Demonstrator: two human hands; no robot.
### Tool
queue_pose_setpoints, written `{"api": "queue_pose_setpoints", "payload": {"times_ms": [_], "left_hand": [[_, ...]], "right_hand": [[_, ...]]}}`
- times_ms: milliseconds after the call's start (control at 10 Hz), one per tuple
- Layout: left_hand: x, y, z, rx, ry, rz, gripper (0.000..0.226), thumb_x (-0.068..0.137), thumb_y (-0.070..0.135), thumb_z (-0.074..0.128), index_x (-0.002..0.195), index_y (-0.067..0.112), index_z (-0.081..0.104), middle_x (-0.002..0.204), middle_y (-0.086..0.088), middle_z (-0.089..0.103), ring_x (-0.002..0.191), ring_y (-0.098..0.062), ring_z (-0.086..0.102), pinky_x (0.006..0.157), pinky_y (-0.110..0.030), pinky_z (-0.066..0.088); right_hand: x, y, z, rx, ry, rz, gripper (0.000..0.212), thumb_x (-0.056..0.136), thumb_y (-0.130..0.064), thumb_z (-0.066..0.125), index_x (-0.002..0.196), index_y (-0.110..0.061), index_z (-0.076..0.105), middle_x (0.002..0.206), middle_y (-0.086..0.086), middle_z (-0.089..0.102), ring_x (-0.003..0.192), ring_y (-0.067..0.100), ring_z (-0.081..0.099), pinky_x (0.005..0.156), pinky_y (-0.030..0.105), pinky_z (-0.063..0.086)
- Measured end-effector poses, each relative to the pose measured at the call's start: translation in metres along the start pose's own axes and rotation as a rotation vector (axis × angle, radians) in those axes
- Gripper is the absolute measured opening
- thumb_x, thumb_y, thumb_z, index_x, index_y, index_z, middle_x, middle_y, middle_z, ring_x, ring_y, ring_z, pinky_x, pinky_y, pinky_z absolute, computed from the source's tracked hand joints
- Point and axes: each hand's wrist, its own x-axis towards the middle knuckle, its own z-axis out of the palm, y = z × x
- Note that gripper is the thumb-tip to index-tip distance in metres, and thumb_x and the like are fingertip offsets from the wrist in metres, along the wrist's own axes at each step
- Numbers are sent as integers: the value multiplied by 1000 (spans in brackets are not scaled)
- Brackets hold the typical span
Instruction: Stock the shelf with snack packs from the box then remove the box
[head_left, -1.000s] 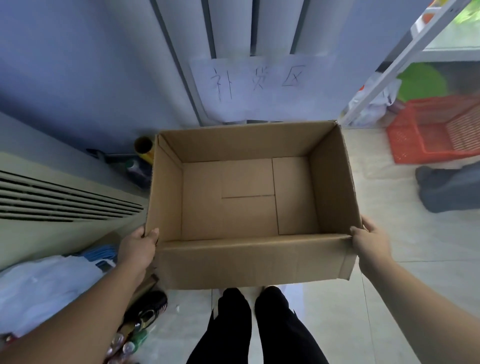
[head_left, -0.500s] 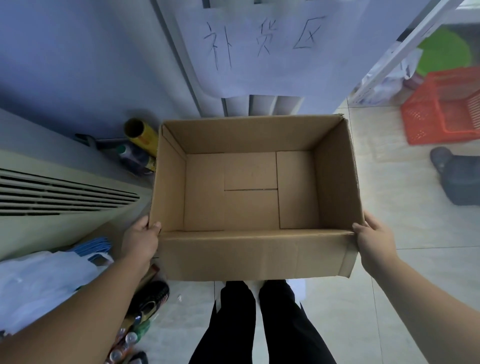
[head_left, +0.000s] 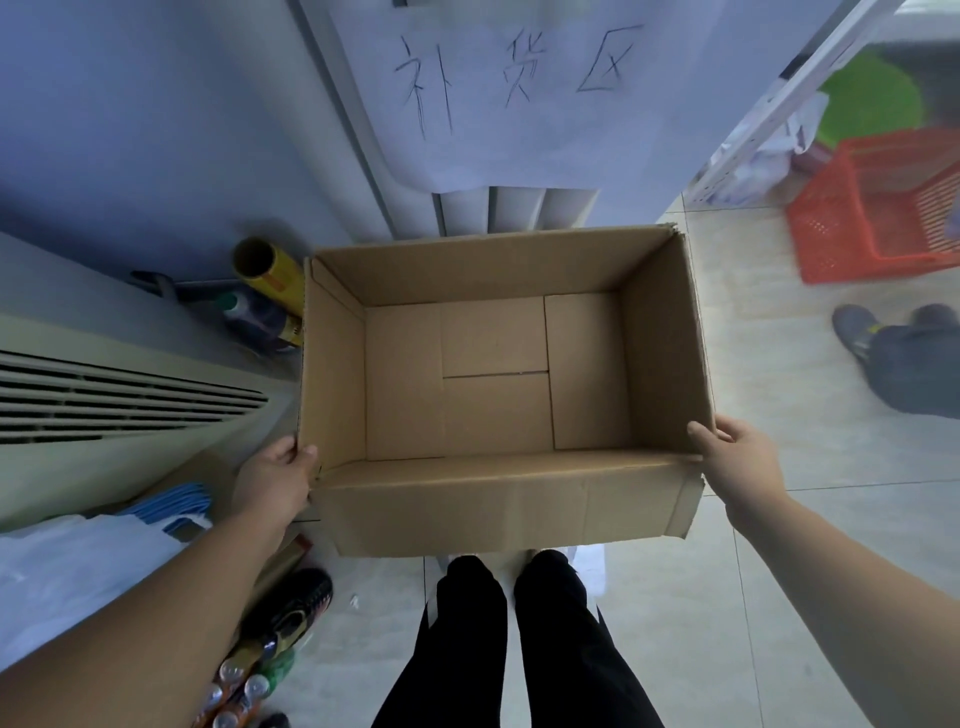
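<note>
Gripping opposite near corners, left hand (head_left: 275, 480) and right hand (head_left: 740, 465) hold a rectangular, seemingly corrugated cardboard box (head_left: 498, 512).

This looks like the back corner of a small shop, a spot for restocking. A paper sign (head_left: 511, 98) with big handwritten Chinese words hangs on the wall. A red shopping basket (head_left: 878, 208) sits on the tiled floor (head_left: 810, 597) by a white metal shelf post (head_left: 779, 98). Bottles of drink (head_left: 244, 686) lie in a bunch down low on the left, near a white plastic bag (head_left: 67, 566). A big air unit (head_left: 104, 379) with slats stands by the blue wall.
</note>
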Motion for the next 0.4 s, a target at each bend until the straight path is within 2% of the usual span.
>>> {"api": "queue_pose_setpoints", "payload": {"times_ms": [100, 200, 300, 400], "left_hand": [[-4, 8, -4, 24, 0, 29, 44, 98, 31, 61, 140, 21, 55, 124, -4, 68, 102, -24, 65, 97, -49, 53], [-14, 18, -13, 62, -24, 59, 42, 96, 37, 63, 137, 29, 57, 132, 1, 65, 112, -24, 63, 101, -50, 51], [-32, 38, -24, 37, -42, 86, 41, 98, 36, 61, 138, 27, 56, 132, 5, 62, 117, -25, 61, 103, -52, 48], [-49, 59, -34, 0, -62, 154, 39, 98, 37, 60, 135, 27, 57, 130, 4, 63, 114, -25, 62, 103, -52, 49]], "right_hand": [[-7, -14, -2, -73, 10, 5, 25, 95, -29, 63, 116, -16, 67, 113, 7, 71, 99, 25, 63, 91, 41, 50], [-19, -28, -8, -151, 41, 12, 58, 95, -39, 64, 140, -5, 53, 136, 13, 61, 120, 32, 60, 98, 41, 46], [-39, -48, -14, -183, 36, -24, 62, 94, -48, 62, 139, -6, 54, 137, 11, 61, 120, 31, 60, 100, 43, 47], [-62, -68, -21, -139, 29, -95, 64, 93, -55, 60, 135, -8, 59, 127, 8, 67, 112, 26, 63, 99, 44, 51]]}}
